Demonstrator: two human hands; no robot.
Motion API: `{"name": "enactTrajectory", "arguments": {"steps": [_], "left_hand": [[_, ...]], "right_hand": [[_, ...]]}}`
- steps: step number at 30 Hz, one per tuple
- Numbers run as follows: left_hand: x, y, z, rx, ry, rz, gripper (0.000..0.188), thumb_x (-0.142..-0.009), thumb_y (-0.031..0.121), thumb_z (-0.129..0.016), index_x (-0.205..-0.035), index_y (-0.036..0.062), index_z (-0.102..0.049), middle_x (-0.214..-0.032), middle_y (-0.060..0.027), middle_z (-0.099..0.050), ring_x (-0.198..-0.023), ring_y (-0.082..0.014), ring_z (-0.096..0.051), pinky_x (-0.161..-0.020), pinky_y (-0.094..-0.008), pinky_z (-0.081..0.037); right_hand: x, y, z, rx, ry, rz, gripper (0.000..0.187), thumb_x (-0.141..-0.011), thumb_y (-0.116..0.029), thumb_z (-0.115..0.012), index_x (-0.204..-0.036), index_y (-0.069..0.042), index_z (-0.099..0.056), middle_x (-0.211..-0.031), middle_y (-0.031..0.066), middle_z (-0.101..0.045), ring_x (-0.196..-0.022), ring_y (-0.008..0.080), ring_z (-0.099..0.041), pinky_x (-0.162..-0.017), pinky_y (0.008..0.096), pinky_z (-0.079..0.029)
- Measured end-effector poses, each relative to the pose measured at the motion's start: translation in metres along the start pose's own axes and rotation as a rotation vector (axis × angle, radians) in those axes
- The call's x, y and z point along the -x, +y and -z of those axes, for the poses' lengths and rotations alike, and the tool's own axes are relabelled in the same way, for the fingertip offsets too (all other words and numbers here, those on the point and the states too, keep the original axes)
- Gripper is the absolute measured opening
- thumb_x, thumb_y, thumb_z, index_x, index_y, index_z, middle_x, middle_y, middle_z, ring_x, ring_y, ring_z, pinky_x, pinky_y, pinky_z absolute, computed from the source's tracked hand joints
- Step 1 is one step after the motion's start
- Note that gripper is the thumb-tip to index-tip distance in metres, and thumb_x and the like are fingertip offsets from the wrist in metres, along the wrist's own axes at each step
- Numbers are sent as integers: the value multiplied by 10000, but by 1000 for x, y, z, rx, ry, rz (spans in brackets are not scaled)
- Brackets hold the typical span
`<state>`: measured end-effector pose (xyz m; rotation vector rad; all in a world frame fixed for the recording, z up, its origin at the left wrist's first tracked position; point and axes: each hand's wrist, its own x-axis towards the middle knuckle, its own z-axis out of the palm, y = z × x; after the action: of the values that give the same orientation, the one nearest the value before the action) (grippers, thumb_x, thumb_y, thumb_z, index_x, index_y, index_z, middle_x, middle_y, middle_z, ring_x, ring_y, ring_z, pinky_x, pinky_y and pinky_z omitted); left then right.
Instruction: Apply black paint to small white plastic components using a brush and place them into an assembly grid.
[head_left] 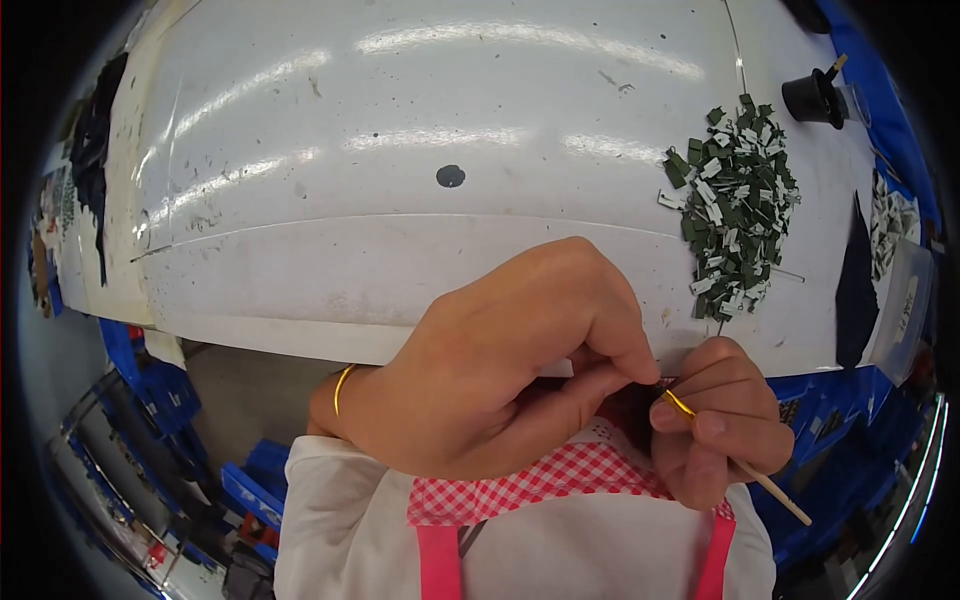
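Observation:
My right hand [725, 420] is closed around a small paintbrush with a pale wooden handle [772, 491] and a gold-coloured ferrule. The handle slants out below the hand, and the brush tip points up toward my left fingertips. My left hand [520, 360], a yellow bangle at its wrist, is pinched at thumb and forefinger close to that tip. A tiny dark thing shows there, too small to name. Both hands are just in front of the table's near edge. Beyond my right hand lies a pile of small dark green and white pieces [735, 210].
The white table [400, 270] carries a dark round spot. At its far right stands a black cup [812, 98] with a stick in it. A dark cloth piece [856, 290] and a clear plastic box [902, 315] lie at the right edge. Blue bins [255, 485] stand below the table.

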<state>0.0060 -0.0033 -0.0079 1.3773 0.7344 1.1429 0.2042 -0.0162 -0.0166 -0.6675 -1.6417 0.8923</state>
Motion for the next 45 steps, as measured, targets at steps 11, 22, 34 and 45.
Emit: {"name": "enactTrajectory", "arguments": {"steps": [11, 22, 34, 45], "left_hand": [[-1, -4, 1, -14, -3, -41, 242, -704, -125, -574, -884, 29, -627, -931, -105, -583, -661, -116, -472, -568, -191, -368], [-4, 11, -4, 34, 71, 64, 231, -722, -118, -577, -903, 24, -598, -909, -101, -563, -713, -146, -500, -627, -212, -403], [-2, 11, -6, 16, 151, -5, 225, -755, -129, -576, -939, -2, -600, -907, -81, -558, -713, -132, -512, -598, -211, -434], [-5, 14, -5, 4, 113, 32, 224, -756, -129, -588, -935, 4, -605, -902, -76, -560, -704, -131, -511, -592, -208, -432]], "right_hand": [[0, 0, 0, -59, 54, -25, 243, -705, 24, -535, -921, -34, -627, -731, 100, -655, -535, 155, -517, -515, 276, -386], [-26, -20, 57, 65, 214, 127, 223, -876, -119, -469, -1051, -32, -577, -724, 104, -601, -619, 148, -480, -633, 273, -370], [-166, 12, 101, 522, 115, -287, 102, -799, -40, -577, -851, -8, -658, -661, 23, -598, -558, 86, -479, -537, 193, -365], [-161, 28, 106, 581, -26, -458, 97, -807, -26, -551, -847, -8, -637, -753, 41, -599, -685, 89, -542, -550, 186, -384]]}}
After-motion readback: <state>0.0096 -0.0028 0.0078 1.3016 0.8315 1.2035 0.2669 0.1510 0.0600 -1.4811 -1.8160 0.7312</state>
